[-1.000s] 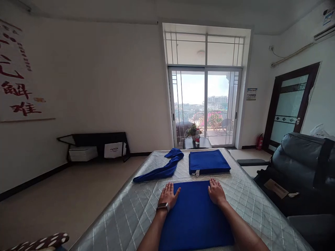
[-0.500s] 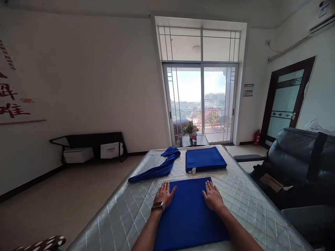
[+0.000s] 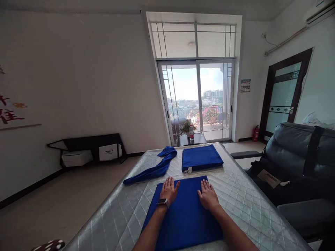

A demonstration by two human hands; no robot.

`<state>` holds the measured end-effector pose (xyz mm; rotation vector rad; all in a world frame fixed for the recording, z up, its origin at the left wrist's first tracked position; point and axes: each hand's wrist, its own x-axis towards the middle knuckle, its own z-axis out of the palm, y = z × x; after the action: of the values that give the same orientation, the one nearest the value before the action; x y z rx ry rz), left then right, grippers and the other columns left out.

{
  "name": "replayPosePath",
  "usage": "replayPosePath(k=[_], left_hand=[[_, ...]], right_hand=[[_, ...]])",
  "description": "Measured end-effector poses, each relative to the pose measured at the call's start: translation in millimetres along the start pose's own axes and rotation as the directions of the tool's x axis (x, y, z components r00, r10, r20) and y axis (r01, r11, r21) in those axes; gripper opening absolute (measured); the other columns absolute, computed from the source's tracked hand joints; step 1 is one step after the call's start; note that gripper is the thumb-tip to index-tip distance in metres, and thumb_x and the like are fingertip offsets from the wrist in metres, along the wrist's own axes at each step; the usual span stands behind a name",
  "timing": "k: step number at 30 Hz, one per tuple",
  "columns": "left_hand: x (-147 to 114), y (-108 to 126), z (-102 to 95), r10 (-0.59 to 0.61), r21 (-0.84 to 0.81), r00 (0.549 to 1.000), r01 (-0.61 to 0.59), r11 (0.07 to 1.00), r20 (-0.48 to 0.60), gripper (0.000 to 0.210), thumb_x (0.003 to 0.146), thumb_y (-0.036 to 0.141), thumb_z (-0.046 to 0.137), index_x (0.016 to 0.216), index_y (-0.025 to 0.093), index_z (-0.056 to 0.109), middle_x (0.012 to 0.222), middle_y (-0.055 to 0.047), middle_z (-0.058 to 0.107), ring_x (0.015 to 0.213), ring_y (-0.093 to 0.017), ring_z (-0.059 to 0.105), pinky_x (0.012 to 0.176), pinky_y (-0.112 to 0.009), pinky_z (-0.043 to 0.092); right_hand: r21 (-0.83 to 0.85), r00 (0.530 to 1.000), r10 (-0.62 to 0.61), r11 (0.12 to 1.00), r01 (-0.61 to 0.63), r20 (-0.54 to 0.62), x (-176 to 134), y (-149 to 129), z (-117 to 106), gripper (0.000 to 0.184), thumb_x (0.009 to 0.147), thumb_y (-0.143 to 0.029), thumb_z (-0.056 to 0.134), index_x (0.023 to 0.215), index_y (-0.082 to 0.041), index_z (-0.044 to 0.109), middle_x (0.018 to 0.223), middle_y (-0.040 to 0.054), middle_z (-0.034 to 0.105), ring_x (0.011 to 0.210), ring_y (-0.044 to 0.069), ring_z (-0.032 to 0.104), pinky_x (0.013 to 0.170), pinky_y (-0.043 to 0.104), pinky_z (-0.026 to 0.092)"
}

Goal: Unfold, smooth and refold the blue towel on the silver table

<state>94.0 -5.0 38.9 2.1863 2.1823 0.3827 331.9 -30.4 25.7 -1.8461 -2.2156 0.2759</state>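
A folded blue cloth (image 3: pixel 187 212) lies flat in front of me on a quilted silver mattress (image 3: pixel 246 195). My left hand (image 3: pixel 169 191), with a watch on its wrist, rests palm down on the cloth's left part, fingers stretched out. Near the far right corner, my right hand (image 3: pixel 208 195) lies flat on the same cloth, its fingers extended. Beyond the hands sits a thicker folded blue cloth stack (image 3: pixel 202 157) with a white tag at its near edge. To its left is a loosely twisted strip of blue cloth (image 3: pixel 157 168).
A small dark table (image 3: pixel 184 140) holding a bottle (image 3: pixel 191 133) and a potted plant (image 3: pixel 186 127) stands past the mattress. At right is a dark leather armchair (image 3: pixel 293 150). White boxes (image 3: pixel 77 158) sit by the left wall. Sliding glass doors (image 3: pixel 180 90) are ahead.
My left hand has shifted inward from the cloth's left edge onto its surface. More of the cloth's left side shows now. The whole view has turned slightly.
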Motion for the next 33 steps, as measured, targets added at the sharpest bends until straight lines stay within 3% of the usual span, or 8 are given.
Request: replayPosePath(k=[5,7,9,12,22,26,33], left_hand=[[-17.4,100.6,32.1,0.32,-0.1,0.944,-0.311,0.945,0.08,0.072,0.1,0.058,0.012,0.156,0.019,0.036,0.165,-0.008,0.035,0.154,-0.019,0.026,0.126,-0.037,0.027],[-26.1,121.3,40.7,0.34,-0.116,0.936,-0.329,0.937,0.086,0.071,0.101,0.055,0.009,0.158,0.019,0.033,0.165,-0.008,0.035,0.154,-0.019,0.026,0.127,-0.038,0.027],[-32.9,123.9,42.4,0.316,-0.116,0.945,-0.305,0.945,0.088,0.074,0.1,0.056,0.007,0.158,0.016,0.03,0.165,-0.01,0.033,0.154,-0.021,0.025,0.128,-0.042,0.026],[-39.1,100.7,33.9,0.255,-0.09,0.962,-0.247,0.965,0.095,0.079,0.099,0.06,0.006,0.158,0.014,0.03,0.166,-0.011,0.03,0.155,-0.023,0.022,0.129,-0.045,0.022],[-50.4,-38.9,-9.1,-0.052,0.099,0.994,0.042,0.994,0.096,0.078,0.1,0.057,0.014,0.157,0.006,0.027,0.167,-0.015,0.024,0.156,-0.027,0.021,0.127,-0.047,0.019],[-51.7,-57.2,-8.4,-0.112,0.137,0.99,0.1,0.985,0.085,0.078,0.1,0.058,0.014,0.158,0.007,0.026,0.167,-0.015,0.022,0.156,-0.026,0.021,0.126,-0.045,0.021],[-49.7,-58.4,-4.9,-0.12,0.126,0.991,0.112,0.986,0.062,0.081,0.099,0.062,0.014,0.157,0.007,0.029,0.167,-0.015,0.025,0.155,-0.026,0.023,0.127,-0.043,0.022]], right_hand=[[-0.036,0.998,-0.057,0.998,0.057,0.007,1.0,7.9,6.6,0.066,0.099,-0.034,0.025,0.16,-0.009,0.022,0.168,0.0098,0.014,0.155,0.022,0.011,0.125,0.04,0.01],[-0.056,0.995,-0.095,0.994,0.096,0.011,1.1,11.2,9.8,0.067,0.097,-0.03,0.029,0.16,-0.01,0.022,0.168,0.0088,0.012,0.156,0.022,0.01,0.125,0.04,0.01],[-0.061,0.996,-0.091,0.994,0.091,0.004,1.3,11.9,10.9,0.067,0.097,-0.03,0.03,0.16,-0.01,0.021,0.168,0.009,0.012,0.156,0.022,0.01,0.125,0.04,0.009],[-0.042,0.999,-0.045,0.998,0.045,-0.009,1.5,8.2,8.6,0.066,0.1,-0.035,0.023,0.16,-0.007,0.021,0.168,0.0111,0.017,0.155,0.022,0.012,0.125,0.041,0.01],[-0.027,1.0,-0.006,1.0,0.005,-0.011,1.0,1.8,3.8,0.07,0.1,-0.044,0.019,0.159,-0.007,0.023,0.167,0.0089,0.018,0.155,0.022,0.013,0.125,0.04,0.009],[-0.034,1.0,-0.005,0.999,0.005,-0.009,1.0,0.7,3.8,0.07,0.1,-0.045,0.019,0.159,-0.007,0.023,0.167,0.0098,0.019,0.155,0.021,0.014,0.125,0.04,0.01],[-0.031,0.999,-0.019,0.999,0.02,0.027,1.5,0.8,-0.4,0.07,0.101,-0.046,0.019,0.16,-0.008,0.022,0.168,0.0089,0.018,0.155,0.02,0.012,0.125,0.038,0.009]])
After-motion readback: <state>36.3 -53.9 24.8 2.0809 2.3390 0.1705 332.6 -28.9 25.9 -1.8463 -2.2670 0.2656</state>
